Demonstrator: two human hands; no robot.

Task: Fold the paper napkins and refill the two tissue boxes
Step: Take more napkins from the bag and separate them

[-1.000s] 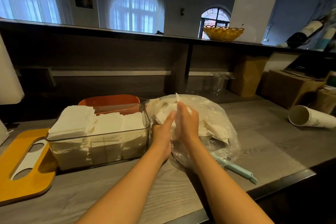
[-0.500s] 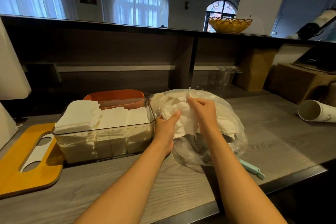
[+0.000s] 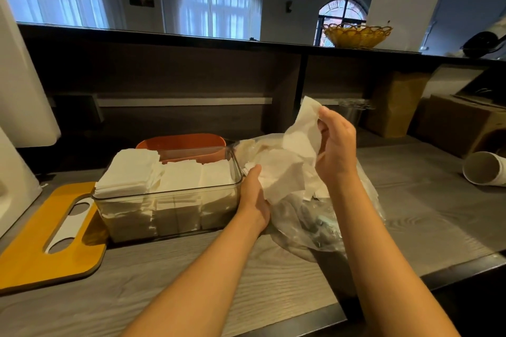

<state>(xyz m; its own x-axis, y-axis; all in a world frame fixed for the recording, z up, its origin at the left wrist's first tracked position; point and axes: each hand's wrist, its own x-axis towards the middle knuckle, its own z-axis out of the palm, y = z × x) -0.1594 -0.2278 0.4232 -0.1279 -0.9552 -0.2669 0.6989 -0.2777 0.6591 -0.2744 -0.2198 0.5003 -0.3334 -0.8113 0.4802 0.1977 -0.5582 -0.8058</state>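
Observation:
A clear tissue box [image 3: 167, 216] on the counter holds rows of folded white napkins [image 3: 175, 178]. Behind it stands an orange box [image 3: 180, 142], mostly hidden. To the right lies a clear plastic bag [image 3: 309, 227] with loose white napkins. My right hand [image 3: 335, 145] pinches the upper part of one unfolded napkin [image 3: 295, 156], lifted above the bag. My left hand [image 3: 253, 197] grips the lower left edge of that napkin, beside the clear box's right wall.
An orange lid with a slot [image 3: 52, 238] lies left of the clear box. A white paper cup [image 3: 484, 169] lies on its side at the right. Cardboard boxes [image 3: 454, 123] and a brown bag [image 3: 394, 104] stand at the back right. The counter's front edge [image 3: 356, 309] runs near me.
My right hand has risen out of the bag, pulling a napkin up with it. My left hand stays low by the bag's mouth, holding the napkin's lower edge.

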